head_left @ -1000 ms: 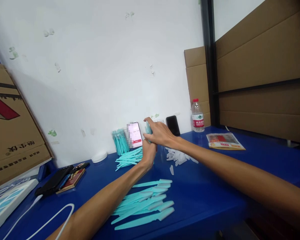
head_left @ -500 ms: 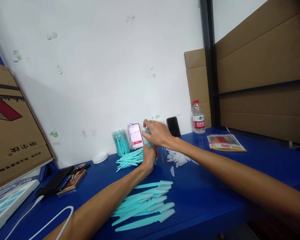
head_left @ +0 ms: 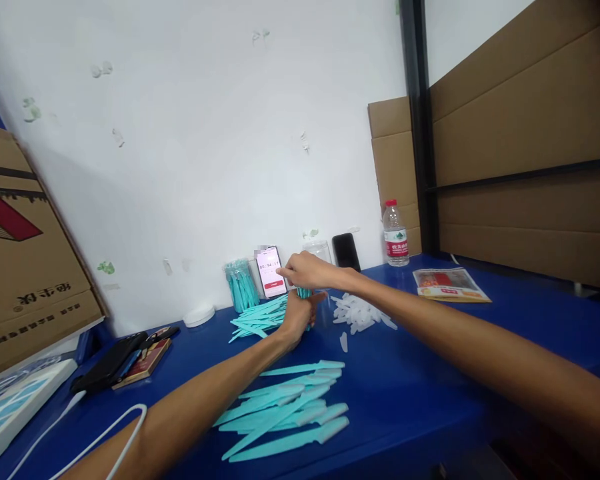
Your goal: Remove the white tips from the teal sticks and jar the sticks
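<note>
My left hand is wrapped round an upright bundle of teal eyebrow razors, whose upper ends show above the grip. Over the top of the bundle lies my right hand, palm down, with its fingers reaching left past it; the palm side is hidden. Behind and left of my left hand is a loose pile of teal razors. Closer to me, several razors with whitish covered tips lie side by side. Right of my hands sits a heap of translucent white blade caps, with one loose cap nearby.
A clear jar of teal razors, a phone showing a timer, another clear jar and a dark device stand by the wall. Right are a water bottle and a packet; left, a white lid and black pouch.
My right hand has come down from around the upper ends of the bundle onto its top. My left hand still grips the bundle in nearly the same place.
</note>
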`<state>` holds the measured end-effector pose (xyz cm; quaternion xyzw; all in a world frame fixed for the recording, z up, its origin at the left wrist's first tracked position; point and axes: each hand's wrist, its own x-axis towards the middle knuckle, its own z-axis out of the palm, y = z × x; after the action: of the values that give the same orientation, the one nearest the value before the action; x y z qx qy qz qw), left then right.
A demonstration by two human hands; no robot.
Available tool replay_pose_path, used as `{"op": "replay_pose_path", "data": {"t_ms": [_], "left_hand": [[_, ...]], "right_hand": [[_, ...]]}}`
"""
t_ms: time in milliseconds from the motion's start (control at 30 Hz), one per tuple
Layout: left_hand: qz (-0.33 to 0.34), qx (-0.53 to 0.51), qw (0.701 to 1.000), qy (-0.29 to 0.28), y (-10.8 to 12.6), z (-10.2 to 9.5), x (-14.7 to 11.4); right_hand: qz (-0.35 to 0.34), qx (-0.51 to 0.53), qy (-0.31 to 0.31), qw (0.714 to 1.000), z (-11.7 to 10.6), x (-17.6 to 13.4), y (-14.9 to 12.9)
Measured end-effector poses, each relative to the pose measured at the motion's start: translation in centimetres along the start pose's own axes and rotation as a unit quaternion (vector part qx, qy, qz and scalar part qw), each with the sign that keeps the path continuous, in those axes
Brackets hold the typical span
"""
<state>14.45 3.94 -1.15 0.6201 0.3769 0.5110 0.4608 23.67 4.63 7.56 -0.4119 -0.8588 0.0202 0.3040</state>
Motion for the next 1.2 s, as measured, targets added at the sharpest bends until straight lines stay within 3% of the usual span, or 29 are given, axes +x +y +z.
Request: {"op": "replay_pose_path", "data": {"t_ms": [100, 200, 367, 467, 700, 867, 1067, 1200], "left_hand": [[-0.004, 0.033, 0.999, -0.001, 2.0, -0.6, 0.1], [0.008, 0.092, 0.995, -0.038, 4.5, -1.5, -0.9], [-0.025, 0.128, 0.983, -0.129, 7.1, -3.5, -3.9], [-0.048, 0.191, 0.969, -0.147, 7.4, -4.5, -5.1], [-0.07, 0.192, 0.975, -0.083, 7.3, -4.2, -7.0], [-0.011, 0.119, 0.99, -0.068, 5.8, -4.3, -7.3], [0.043, 0.131, 0.99, -0.03, 4.4, -5.1, -7.2], [0.054, 0.117, 0.992, -0.017, 4.3, -5.0, -7.4]], "right_hand": [[-0.02, -0.053, 0.062, 0.996, -1.7, -0.8, 0.3], [-0.026, -0.061, 0.125, 0.99, -2.8, -1.7, 0.4], [-0.031, 0.064, 0.167, 0.983, -2.2, -3.0, 0.1], [-0.021, 0.116, 0.178, 0.977, -1.2, -3.5, -0.4], [-0.012, 0.133, 0.211, 0.968, -0.2, -3.8, -1.6], [0.007, 0.196, 0.194, 0.961, 0.2, -3.9, -1.6], [0.042, 0.387, 0.135, 0.911, 0.6, -4.8, -0.6], [0.0, 0.361, 0.116, 0.925, 0.5, -5.3, -0.8]]}}
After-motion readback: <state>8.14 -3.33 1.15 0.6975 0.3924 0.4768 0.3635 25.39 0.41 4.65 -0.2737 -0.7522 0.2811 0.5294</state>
